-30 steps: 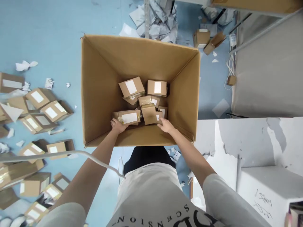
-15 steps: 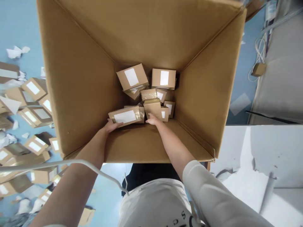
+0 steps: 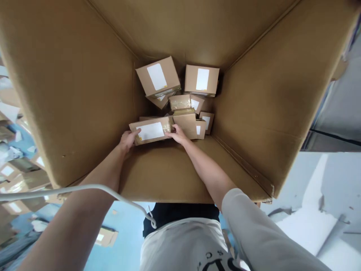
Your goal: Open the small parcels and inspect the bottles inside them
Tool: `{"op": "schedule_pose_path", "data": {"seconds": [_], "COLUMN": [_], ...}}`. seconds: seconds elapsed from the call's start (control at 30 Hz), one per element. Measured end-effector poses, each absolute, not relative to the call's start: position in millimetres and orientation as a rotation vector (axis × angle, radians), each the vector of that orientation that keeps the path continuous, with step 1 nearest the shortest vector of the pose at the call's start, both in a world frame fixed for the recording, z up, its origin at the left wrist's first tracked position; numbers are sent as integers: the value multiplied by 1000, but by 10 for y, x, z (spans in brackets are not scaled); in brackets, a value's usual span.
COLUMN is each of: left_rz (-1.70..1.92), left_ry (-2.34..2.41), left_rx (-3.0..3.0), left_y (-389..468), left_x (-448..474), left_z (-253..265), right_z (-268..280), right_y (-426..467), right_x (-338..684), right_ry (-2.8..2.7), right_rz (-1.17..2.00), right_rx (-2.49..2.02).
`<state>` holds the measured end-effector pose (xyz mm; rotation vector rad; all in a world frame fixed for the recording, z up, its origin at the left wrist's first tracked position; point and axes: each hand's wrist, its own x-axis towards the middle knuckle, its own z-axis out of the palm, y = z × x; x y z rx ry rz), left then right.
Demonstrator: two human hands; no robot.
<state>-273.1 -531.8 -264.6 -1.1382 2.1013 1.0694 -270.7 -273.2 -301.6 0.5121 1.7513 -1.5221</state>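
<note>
Both my arms reach down into a large cardboard carton (image 3: 169,180). At the near left of its bottom is a small taped cardboard box (image 3: 132,130) with a white label (image 3: 151,131). My left hand (image 3: 128,140) grips the box's left end, thumb on top beside the label. My right hand (image 3: 177,134) closes on its right end, near the shiny tape. Just right of that hand stands a plain-sided box (image 3: 186,126). Behind lie a labelled box (image 3: 169,75) at the left and another labelled box (image 3: 210,81) at the right.
A smaller taped box (image 3: 180,102) and a labelled box (image 3: 207,122) lie among the others inside. A white cable (image 3: 96,186) crosses over my left forearm. Many boxes (image 3: 26,177) and paper scraps cover the blue floor at left. A white surface (image 3: 338,180) is at right.
My right hand has moved left from the plain-sided box to the labelled box's right end. My left thumb is now on top of that box. The view has come closer to the carton.
</note>
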Motion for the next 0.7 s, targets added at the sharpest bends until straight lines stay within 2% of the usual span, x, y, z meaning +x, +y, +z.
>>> {"op": "schedule_pose_path", "data": {"seconds": [0.07, 0.23, 0.4, 0.7], "left_rz": [1068, 1261, 1535, 2029], "left_ry": [2151, 2339, 2234, 1717], "left_rx": [-1154, -871, -689, -1070], "left_y": [-5228, -4727, -4112, -3504], "left_x": [-2800, -3043, -3223, -3308], "left_z": [-2570, -2349, -2263, -2953], "right_z": [-2866, -2519, -2339, -2788], "right_y": [-2596, -2115, -1587, -1115], "right_x": [-2702, -2779, -2933, -3016], "right_ry": [1790, 1838, 2103, 1725], "right_rz": [-1549, -1870, -1887, -1997], "right_rx": [601, 674, 812, 1271]}}
